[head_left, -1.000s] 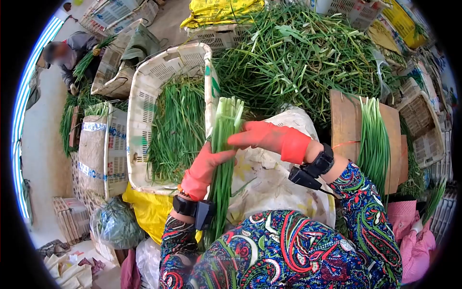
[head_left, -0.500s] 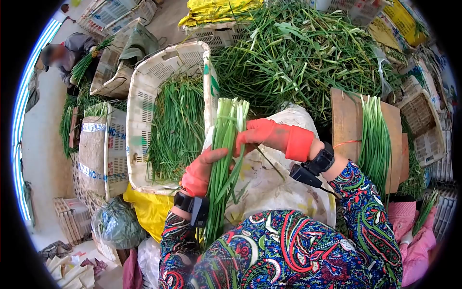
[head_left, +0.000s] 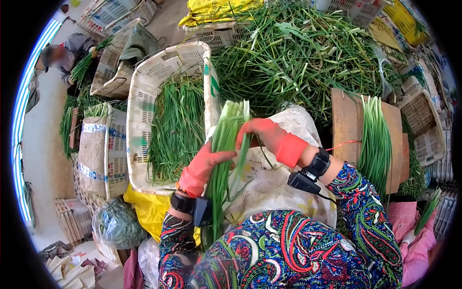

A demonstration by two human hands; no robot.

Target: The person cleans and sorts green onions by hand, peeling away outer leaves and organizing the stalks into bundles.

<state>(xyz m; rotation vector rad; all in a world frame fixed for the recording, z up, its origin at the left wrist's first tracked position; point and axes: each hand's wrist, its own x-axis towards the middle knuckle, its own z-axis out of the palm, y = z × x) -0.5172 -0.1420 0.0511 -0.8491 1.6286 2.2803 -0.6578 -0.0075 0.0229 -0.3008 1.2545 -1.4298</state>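
Note:
A bunch of garlic chives (head_left: 225,139), pale stem ends up, stands nearly upright before my chest. Round its middle is my left hand (head_left: 204,166) in an orange-red glove, thumb across the front. My right hand (head_left: 266,136), gloved alike, is at the bunch's upper right side, fingers bent down and closed on a few stalks that stand slightly apart from the rest. Its fingertips are partly hidden. The leaf ends hang down beside my left wrist. Below the hands lies a whitish sack (head_left: 284,183) over my lap.
A white plastic crate (head_left: 134,111) of loose chives stands left. Ahead is a large heap of green leaves (head_left: 308,58). To the right, a tied bunch (head_left: 375,144) lies on a brown board (head_left: 344,115). Another person (head_left: 77,53) holds chives at far left.
My right hand has moved slightly, and a few stalks now stand apart from the bunch at its right edge. The bunch leans a little differently in my left hand.

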